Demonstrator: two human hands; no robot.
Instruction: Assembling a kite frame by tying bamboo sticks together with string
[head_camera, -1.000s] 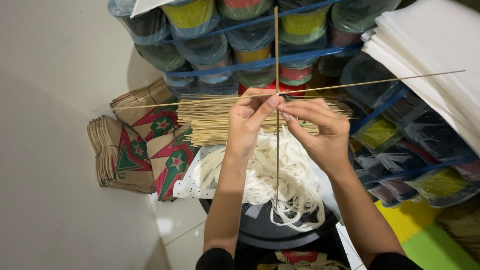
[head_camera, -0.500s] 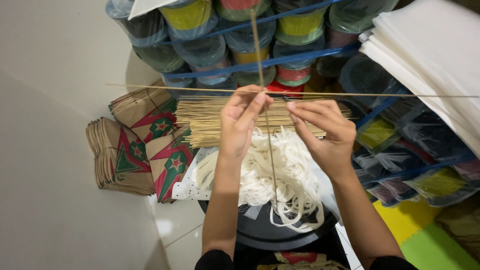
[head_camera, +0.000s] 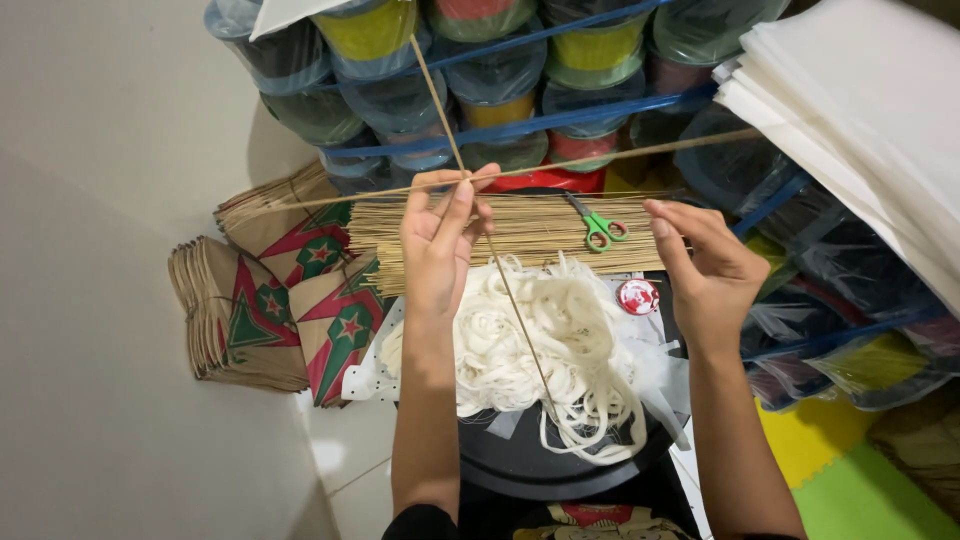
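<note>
My left hand (head_camera: 440, 240) pinches two thin bamboo sticks (head_camera: 505, 300) where they cross, one running up and down, the other (head_camera: 620, 155) reaching sideways to the right. My right hand (head_camera: 705, 270) hovers apart from them with fingers spread and nothing in it. Below both hands lies a heap of white string (head_camera: 545, 345) on a round black tray (head_camera: 540, 470). Behind it lies a flat bundle of bamboo sticks (head_camera: 520, 230) with green-handled scissors (head_camera: 598, 227) on top.
Stacks of brown paper kites with red and green star prints (head_camera: 290, 300) lie at the left. Wrapped spools of coloured thread (head_camera: 480, 70) are stacked behind. White paper sheets (head_camera: 860, 110) sit at the upper right. A small red round tin (head_camera: 638, 296) lies by the string.
My right hand has let go of the crossed sticks and moved off to the right. The upright stick has tilted, and the scissors have come into sight.
</note>
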